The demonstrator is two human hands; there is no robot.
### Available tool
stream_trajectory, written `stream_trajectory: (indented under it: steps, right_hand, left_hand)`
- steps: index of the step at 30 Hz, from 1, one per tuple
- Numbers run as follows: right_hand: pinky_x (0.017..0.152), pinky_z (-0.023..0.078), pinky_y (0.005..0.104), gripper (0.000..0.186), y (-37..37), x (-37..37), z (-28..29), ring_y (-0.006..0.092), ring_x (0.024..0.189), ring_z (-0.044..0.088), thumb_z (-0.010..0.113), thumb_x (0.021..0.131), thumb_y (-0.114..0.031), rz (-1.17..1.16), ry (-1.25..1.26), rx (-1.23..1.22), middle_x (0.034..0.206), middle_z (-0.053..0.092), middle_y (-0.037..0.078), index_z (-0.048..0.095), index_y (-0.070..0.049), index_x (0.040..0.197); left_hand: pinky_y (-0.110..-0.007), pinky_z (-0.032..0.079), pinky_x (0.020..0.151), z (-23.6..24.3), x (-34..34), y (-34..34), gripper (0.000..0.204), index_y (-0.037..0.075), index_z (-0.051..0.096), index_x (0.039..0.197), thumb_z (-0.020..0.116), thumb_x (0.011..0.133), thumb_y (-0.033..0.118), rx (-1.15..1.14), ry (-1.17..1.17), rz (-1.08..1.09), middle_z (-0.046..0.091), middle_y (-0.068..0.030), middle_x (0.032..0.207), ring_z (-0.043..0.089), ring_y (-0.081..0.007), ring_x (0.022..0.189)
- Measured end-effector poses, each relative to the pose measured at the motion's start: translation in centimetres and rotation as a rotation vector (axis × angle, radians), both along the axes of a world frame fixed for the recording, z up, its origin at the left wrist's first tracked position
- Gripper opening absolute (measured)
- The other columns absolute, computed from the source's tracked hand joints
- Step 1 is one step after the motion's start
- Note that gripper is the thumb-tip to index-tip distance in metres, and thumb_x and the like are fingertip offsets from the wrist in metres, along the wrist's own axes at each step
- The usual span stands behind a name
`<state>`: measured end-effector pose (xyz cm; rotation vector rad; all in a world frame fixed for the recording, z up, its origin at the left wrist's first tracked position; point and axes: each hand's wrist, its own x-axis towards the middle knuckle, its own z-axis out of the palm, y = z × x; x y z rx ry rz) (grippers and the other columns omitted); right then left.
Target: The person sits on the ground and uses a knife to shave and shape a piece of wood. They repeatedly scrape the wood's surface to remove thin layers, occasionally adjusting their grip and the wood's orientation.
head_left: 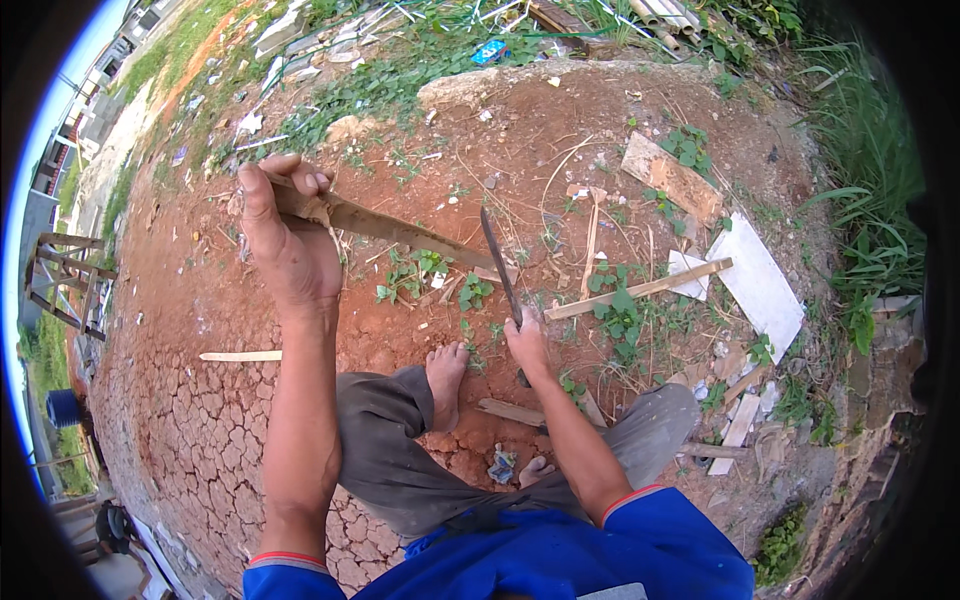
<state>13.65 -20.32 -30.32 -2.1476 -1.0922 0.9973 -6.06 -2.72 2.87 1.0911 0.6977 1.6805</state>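
My left hand (290, 240), raised at the centre-left, grips one end of a long, flat wooden slat (400, 229) that slants down to the right over the red dirt. My right hand (530, 340), lower and right of centre, holds a long dark blade (498, 262) by its lower end, the tip pointing up toward the slat. Behind the blade, another narrow wooden strip (650, 288) lies slanted on the ground. My bare feet (445, 385) rest on the dirt beneath my hands, between my bent legs in grey trousers.
A pale slat (240, 356) lies on cracked earth at left. A weathered board (670, 175) and white panels (760, 280) lie at right, among weeds and scraps. A wooden frame (65, 280) and blue cylinder (62, 408) stand at far left; pipes (670, 22) lie at the back.
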Motion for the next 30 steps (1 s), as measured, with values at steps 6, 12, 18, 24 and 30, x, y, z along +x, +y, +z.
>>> stream_trajectory:
  steps: [6,12,18,24,30]
  right_hand:
    - [0.086,0.052,0.0537,0.046,0.6,-1.8,2.7,0.0476,0.095,0.068,0.060,0.095,-0.037,-0.074,0.107,-0.009,0.100,0.070,0.028,0.057,-0.006,0.128]
    - [0.072,0.054,0.0503,0.041,0.8,-1.6,0.4,0.0393,0.076,0.070,0.061,0.095,-0.037,-0.100,0.088,0.057,0.085,0.069,0.022,0.058,-0.003,0.119]
    - [0.068,0.055,0.0487,0.040,1.3,-0.8,0.3,0.0381,0.069,0.069,0.063,0.095,-0.033,-0.075,0.137,0.039,0.077,0.068,0.020,0.059,0.001,0.115]
    - [0.075,0.056,0.0482,0.040,2.8,-1.2,10.6,0.0453,0.080,0.068,0.064,0.095,-0.031,0.012,-0.030,0.096,0.084,0.070,0.025,0.061,0.003,0.115]
    - [0.078,0.054,0.0526,0.040,2.3,-2.3,20.3,0.0457,0.087,0.070,0.061,0.095,-0.031,0.145,0.152,0.506,0.091,0.071,0.028,0.063,0.002,0.117]
  left_hand:
    - [-0.036,0.044,0.093,1.6,1.8,-1.8,0.055,0.002,0.060,0.111,0.051,0.104,0.055,-0.008,-0.178,-0.291,0.056,-0.0074,0.096,0.053,-0.0200,0.094]
    - [-0.035,0.045,0.092,1.3,2.2,-1.6,0.038,0.007,0.057,0.106,0.065,0.100,0.043,-0.012,-0.251,-0.221,0.053,-0.0045,0.095,0.052,-0.0180,0.094]
    - [-0.031,0.051,0.077,0.9,3.1,-0.8,0.026,0.010,0.051,0.099,0.071,0.099,0.027,0.000,-0.068,-0.040,0.058,-0.0034,0.085,0.060,-0.0163,0.081]
    - [-0.028,0.049,0.054,1.2,4.1,-0.4,0.028,0.012,0.044,0.092,0.067,0.102,0.025,0.142,-0.007,-0.004,0.052,-0.0032,0.070,0.053,-0.0138,0.058]
    - [-0.025,0.038,0.044,1.2,3.9,-0.5,0.046,0.014,0.040,0.089,0.058,0.102,0.053,0.080,-0.047,-0.027,0.040,-0.0009,0.060,0.038,-0.0096,0.045]
